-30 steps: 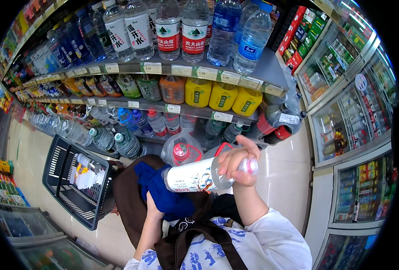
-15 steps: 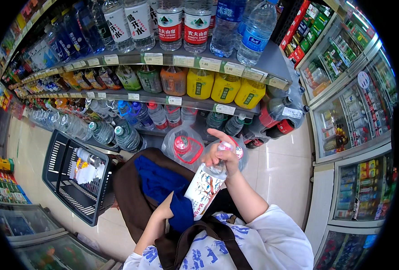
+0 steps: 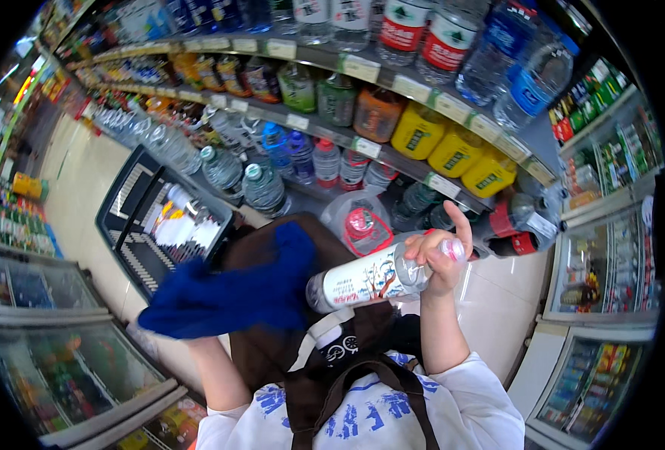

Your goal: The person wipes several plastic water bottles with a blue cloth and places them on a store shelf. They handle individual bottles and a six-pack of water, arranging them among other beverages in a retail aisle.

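The bottle (image 3: 374, 276) lies nearly level at centre, base toward eight o'clock, neck toward two, where my right hand (image 3: 439, 256) is clamped round it. My left hand, hidden under the blue cloth (image 3: 231, 292) at nine o'clock, shows no grip I can tell; shelves (image 3: 392, 150) stand at twelve.

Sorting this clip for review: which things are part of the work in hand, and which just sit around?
In hand:
right hand gripping the white-labelled bottle
left hand, hidden under the blue cloth

Around:
black basket
yellow jugs
shelved water bottles
glass-door coolers
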Available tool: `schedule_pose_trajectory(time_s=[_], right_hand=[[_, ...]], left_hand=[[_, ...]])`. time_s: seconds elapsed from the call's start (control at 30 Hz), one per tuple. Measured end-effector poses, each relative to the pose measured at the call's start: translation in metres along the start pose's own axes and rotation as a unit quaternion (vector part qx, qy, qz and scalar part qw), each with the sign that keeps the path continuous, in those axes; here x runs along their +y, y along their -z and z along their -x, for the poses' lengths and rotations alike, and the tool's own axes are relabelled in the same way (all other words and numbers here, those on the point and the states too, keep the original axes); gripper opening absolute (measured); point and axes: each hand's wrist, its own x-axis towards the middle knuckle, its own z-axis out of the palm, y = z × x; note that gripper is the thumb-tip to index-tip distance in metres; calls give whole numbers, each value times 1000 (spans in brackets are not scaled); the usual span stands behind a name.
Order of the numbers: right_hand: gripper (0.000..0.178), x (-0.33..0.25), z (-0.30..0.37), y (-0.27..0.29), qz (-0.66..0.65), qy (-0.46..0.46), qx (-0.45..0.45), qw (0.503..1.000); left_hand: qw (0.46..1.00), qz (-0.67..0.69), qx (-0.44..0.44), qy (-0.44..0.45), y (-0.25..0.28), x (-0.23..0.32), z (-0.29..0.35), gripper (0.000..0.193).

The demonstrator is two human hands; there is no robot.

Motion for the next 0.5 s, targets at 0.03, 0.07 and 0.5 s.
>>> schedule_pose_trajectory(time_s=[0.03,0.07,0.5], right_hand=[[56,8,0,-6,11,-8,-14,1000],[55,15,1,-11,26,-14,-26,999],[36,106,22,-113,114,13,-379,918]], left_hand=[[999,8,34,-28,14,19,3,24],[997,12,62,-50,26,34,11,25],[986,10,165,3,82,20,-118,43]])
